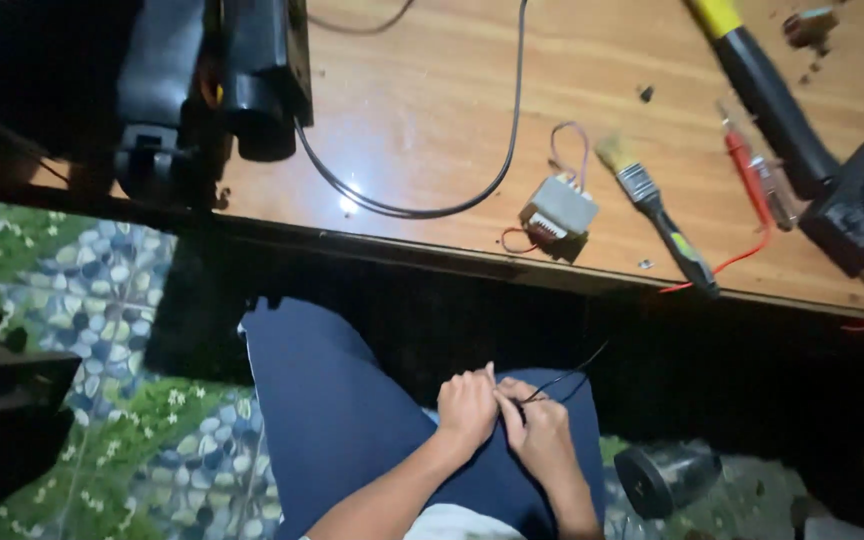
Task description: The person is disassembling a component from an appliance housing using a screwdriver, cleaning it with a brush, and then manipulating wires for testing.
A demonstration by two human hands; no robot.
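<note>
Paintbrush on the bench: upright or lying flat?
Lying flat: the paintbrush rests lengthwise on the wooden table, bristles pointing away, handle toward the edge.

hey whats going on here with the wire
A seated person holds a thin black wire in their lap, pinching it between the left hand and the right hand. Above them, on the wooden table, lie a small grey transformer, a paintbrush and a black cable, all untouched.

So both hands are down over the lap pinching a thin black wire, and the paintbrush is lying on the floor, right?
Not quite. The head view shows the paintbrush lying on the wooden table, not the floor. The left hand and right hand do pinch the thin black wire over the lap.
</note>
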